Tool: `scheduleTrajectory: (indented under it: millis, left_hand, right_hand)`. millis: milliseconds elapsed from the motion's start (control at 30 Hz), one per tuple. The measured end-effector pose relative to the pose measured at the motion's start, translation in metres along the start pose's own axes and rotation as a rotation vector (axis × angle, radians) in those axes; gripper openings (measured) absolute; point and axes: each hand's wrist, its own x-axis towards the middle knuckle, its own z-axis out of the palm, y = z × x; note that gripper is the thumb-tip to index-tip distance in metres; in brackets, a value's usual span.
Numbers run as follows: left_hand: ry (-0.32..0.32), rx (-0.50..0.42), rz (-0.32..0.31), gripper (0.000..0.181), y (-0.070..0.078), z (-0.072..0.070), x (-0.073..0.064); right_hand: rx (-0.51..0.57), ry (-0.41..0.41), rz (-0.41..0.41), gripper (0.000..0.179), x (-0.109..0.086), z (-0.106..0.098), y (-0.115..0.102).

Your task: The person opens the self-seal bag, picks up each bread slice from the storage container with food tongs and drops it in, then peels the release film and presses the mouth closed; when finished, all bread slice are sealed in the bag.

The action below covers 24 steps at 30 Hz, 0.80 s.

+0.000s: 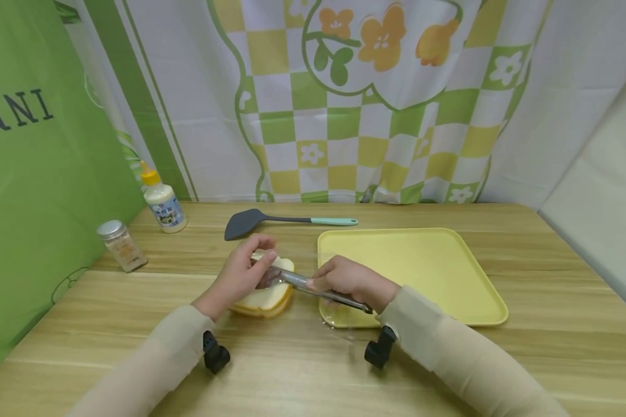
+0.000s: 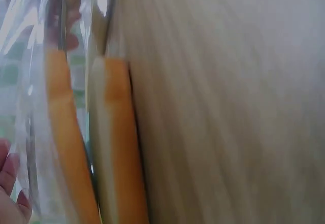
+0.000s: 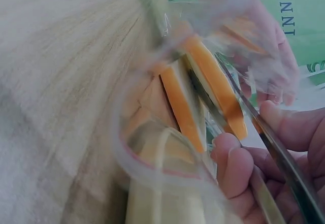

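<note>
My right hand (image 1: 352, 278) grips metal tongs (image 1: 294, 280), which slant down to the left. In the right wrist view, the tongs' two arms lie on either side of a bread slice (image 3: 216, 87) with an orange-brown crust. Close beneath it is another slice (image 3: 180, 102). A clear plastic bag (image 3: 121, 142), its edge marked with a pink line, hangs around the tongs and bread. My left hand (image 1: 242, 271) holds the bag's film above the bread, thumb and fingers bent; its fingertips (image 2: 10, 178) show at the left wrist view's lower left. Film glare blurs the tongs' tips.
A yellow tray (image 1: 422, 272) lies on the wooden table, partly under my right hand. Behind the bread is a dark spatula (image 1: 292, 220) with a mint handle. A yellow-capped squeeze bottle (image 1: 166, 208) and a silver-lidded jar (image 1: 124, 248) stand at the left.
</note>
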Motion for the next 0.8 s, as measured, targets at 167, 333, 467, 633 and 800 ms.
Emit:
scheduleTrajectory:
  millis: [167, 333, 467, 633, 800]
  left_hand:
    - [-0.055, 0.105, -0.005, 0.028, -0.016, -0.019, 0.002]
    - [-0.053, 0.102, 0.001, 0.017, -0.032, -0.029, 0.003]
    - [-0.020, 0.091, -0.016, 0.013, -0.032, -0.032, 0.004]
    - [0.027, 0.111, -0.093, 0.015, -0.028, -0.035, 0.004]
    - [0.060, 0.132, -0.131, 0.017, -0.028, -0.039, 0.002]
  right_hand:
    - [-0.013, -0.013, 0.000, 0.023, -0.001, -0.001, -0.002]
    - [-0.013, -0.022, 0.009, 0.023, -0.002, -0.003, -0.003]
    - [-0.018, -0.035, 0.025, 0.023, -0.002, -0.005, -0.007]
    - [-0.074, -0.032, 0.033, 0.024, -0.005, -0.011, -0.013]
    - [-0.102, -0.043, 0.054, 0.025, -0.011, -0.020, -0.013]
